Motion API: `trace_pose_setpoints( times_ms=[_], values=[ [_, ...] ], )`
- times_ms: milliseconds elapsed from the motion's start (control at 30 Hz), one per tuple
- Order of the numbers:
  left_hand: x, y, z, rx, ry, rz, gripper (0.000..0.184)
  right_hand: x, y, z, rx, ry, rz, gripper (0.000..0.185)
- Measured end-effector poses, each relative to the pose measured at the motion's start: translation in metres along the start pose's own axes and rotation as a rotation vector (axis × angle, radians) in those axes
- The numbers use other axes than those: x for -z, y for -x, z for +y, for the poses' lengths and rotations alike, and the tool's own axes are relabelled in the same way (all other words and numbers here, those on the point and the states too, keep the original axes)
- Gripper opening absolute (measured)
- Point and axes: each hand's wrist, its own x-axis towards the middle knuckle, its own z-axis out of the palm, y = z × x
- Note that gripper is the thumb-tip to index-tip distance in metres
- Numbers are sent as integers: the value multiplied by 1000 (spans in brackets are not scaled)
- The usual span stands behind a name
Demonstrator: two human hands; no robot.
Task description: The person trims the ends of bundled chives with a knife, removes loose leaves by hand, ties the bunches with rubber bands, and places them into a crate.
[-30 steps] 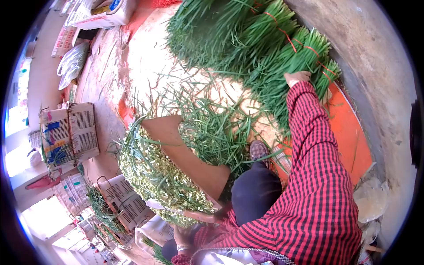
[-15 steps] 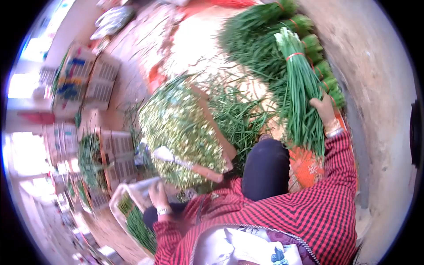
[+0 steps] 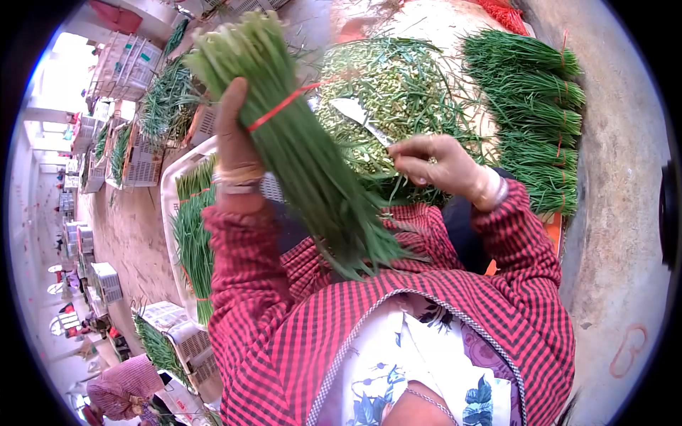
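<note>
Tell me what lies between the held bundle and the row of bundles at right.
In the head view: the trimmings pile, plus the knife in the right hand.

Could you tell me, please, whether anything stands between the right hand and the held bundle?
Nothing visible blocks the right hand from the bundle; only the knife it holds juts into the gap, with cuttings behind.

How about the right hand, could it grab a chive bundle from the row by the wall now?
Probably not yet: the right hand seems to hold the knife, so it looks busy. Nothing seems to block its way to the row of chive bundles, though.
</note>
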Motion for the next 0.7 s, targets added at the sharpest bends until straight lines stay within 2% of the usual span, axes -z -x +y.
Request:
trace_pose_setpoints(
  times_ms=[33,67,100,133,167,200,233,300,333,367,400,433,467,500,567,600,633,667,700],
  values=[
    [7,4,19,-57,-164,1,53,0,-11,-1,-200,275,100,41],
    [-4,15,34,-63,-245,-7,54,2,-22,34,29,700,211,43],
    [-2,24,40,-74,-326,-26,57,-9,-36,50,-196,789,110,40],
    [-8,26,48,-73,-325,-25,57,-15,-44,62,-254,900,73,38],
    [-12,26,52,-136,-569,-92,61,-22,-52,78,-312,1010,36,37],
    [-15,27,52,-199,-815,-159,65,-26,-59,89,-312,1010,34,37],
    [-15,25,46,-199,-816,-160,65,-29,-66,100,-325,987,94,36],
    [-7,15,14,-480,-1315,-276,73,-26,-70,104,-342,959,157,35],
    [4,8,-6,-532,-1520,-290,77,-25,-70,109,-381,775,226,36],
    [11,4,-28,-458,-1574,-278,79,-21,-67,112,-418,589,290,37],
    [25,-6,-54,-340,-1694,-281,80,-17,-62,133,-326,528,399,38],
    [32,-13,-77,-204,-1668,-302,83,-10,-60,137,-480,344,373,41],
    [66,-25,-120,-139,-1485,-318,86,-8,-53,130,-568,149,328,42],
    [81,-31,-150,-63,-1489,-307,87,-7,-46,115,-650,-50,281,43],
    [71,-28,-174,238,-1620,-304,102,-6,-33,105,-676,-24,275,43],
    [65,-27,-179,245,-1616,-309,102,-8,-25,104,-542,87,332,41],
    [57,-26,-180,234,-1744,-279,105,-10,-18,105,-405,199,386,39],
    [50,-24,-180,226,-1871,-248,108,-15,-11,93,-266,461,458,35],
    [49,-22,-181,242,-1865,-249,108,-19,0,77,-267,550,481,33]
  ],
)
